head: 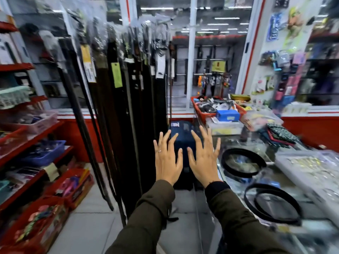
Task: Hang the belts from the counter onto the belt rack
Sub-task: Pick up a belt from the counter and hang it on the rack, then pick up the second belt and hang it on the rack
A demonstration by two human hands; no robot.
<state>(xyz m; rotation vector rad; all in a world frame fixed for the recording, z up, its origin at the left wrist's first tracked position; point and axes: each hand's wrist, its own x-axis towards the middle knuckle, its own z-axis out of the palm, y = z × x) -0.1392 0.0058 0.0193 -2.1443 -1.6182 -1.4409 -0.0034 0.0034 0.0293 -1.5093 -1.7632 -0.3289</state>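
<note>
1. We stand in a small shop crowded with goods: red shelves (27, 136) on the left carry baskets and boxes, a glass partition runs across the back, and packets hang on the white wall to the right.
2. The belt rack (126, 39) stands ahead and to the left of us, already full of long dark belts in clear wrapping, several with paper tags, their ends reaching down near the tiled floor.
3. On our right runs the glass-topped bench (286, 195), cluttered with clear plastic boxes, folded cloth and a red tray (201, 114) of small items at its far end.
4. Two coiled black belts lie on the bench: the nearer belt (273, 204) is a loose double loop close to our right sleeve, and the farther belt (243, 162) is a single ring just beyond it. The two are apart from each other.
5. Our left hand (167, 158) is raised in front of us, back toward the camera, fingers spread wide and holding nothing; a thin ring sits on one finger.
6. Our right hand (203, 158) is beside it in the same pose, fingers splayed, empty, touching neither belt nor rack.
7. Both hands hover between the rack and the bench, in front of a dark blue bag (183, 136) on the floor. The picture is somewhat blurred.
</note>
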